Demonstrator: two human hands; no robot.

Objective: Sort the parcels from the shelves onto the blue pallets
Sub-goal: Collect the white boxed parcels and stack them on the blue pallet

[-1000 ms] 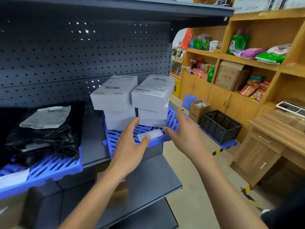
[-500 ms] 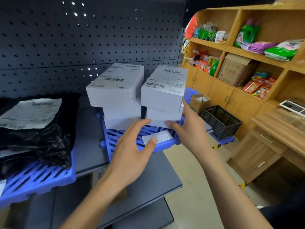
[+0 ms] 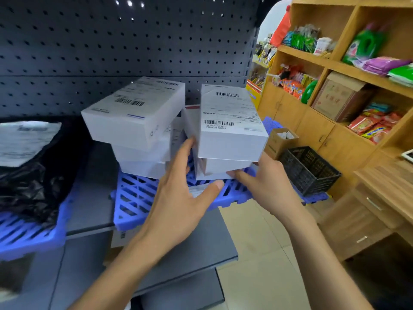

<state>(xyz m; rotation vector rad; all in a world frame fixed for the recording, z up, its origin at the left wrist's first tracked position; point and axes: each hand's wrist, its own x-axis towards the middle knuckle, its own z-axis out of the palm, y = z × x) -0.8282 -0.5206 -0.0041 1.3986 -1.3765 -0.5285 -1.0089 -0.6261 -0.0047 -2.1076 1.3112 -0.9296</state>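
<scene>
Both hands have closed in on the right-hand stack of white boxes (image 3: 225, 139) since half a second ago, when they were only reaching toward it. The left hand (image 3: 178, 198) now lies flat against the stack's left face, fingers straight and slipped into the gap beside the left-hand stack (image 3: 138, 128), thumb spread out below the lower box; its grip is loose and open, pressing rather than curling. The right hand (image 3: 266, 182) sits under the stack's right bottom corner, its fingers reaching beneath the lower box, with the far fingertips hidden behind the cardboard (so whether that grip curls round the box cannot be told). The stack between the two grips is two labelled boxes, the upper one turned slightly askew, and it appears tipped up from the blue pallet (image 3: 138, 198) directly below the hands, where earlier it sat squarely. The left-hand stack stands just beyond the left grip on the same pallet. Farther out on that side, black bagged parcels (image 3: 31, 175) lie on another blue pallet (image 3: 24, 233). Beyond the right grip are a black crate (image 3: 310, 168) and wooden shelves (image 3: 335, 63).
</scene>
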